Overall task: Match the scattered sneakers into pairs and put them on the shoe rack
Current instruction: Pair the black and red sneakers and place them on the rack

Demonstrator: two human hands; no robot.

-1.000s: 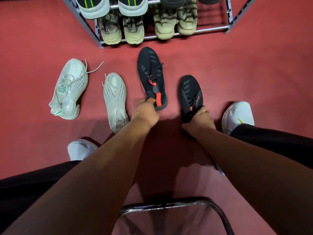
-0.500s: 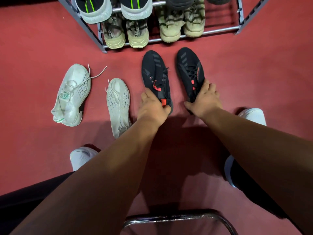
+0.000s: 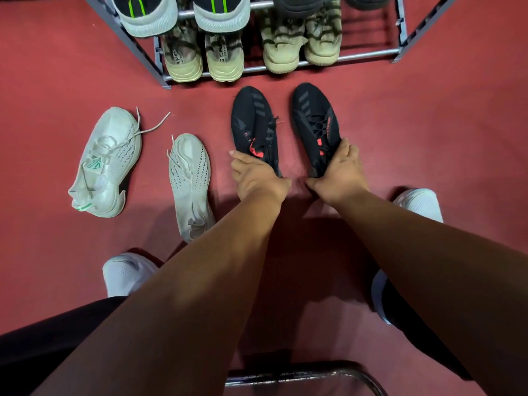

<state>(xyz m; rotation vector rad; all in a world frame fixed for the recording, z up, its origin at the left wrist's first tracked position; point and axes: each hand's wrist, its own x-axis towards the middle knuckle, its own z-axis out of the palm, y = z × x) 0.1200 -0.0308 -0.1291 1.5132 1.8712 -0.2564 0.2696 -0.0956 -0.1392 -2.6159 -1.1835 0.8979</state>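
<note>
Two black sneakers with red accents lie side by side on the red floor, toes toward the shoe rack [image 3: 160, 72]. My left hand [image 3: 257, 175] grips the heel of the left black sneaker [image 3: 253, 124]. My right hand [image 3: 340, 170] grips the heel of the right black sneaker [image 3: 314, 118]. Further left lie two pale sneakers: one on its side with a green logo [image 3: 107, 164], one upright [image 3: 190, 178]. The rack's bottom shelf holds two tan pairs [image 3: 204, 57] [image 3: 303, 44]. Grey and black sneakers with green stripes [image 3: 183, 15] sit on the shelf above.
My feet in white shoes [image 3: 125, 274] [image 3: 420, 202] stand on the floor at either side. A curved metal chair bar [image 3: 303, 375] crosses the bottom of the view. The right end of the rack's bottom shelf [image 3: 371, 35] shows bare bars.
My right hand has brought the right black sneaker forward beside the left one. Both sneakers now lie parallel in front of the rack, and both hands have settled on the heels.
</note>
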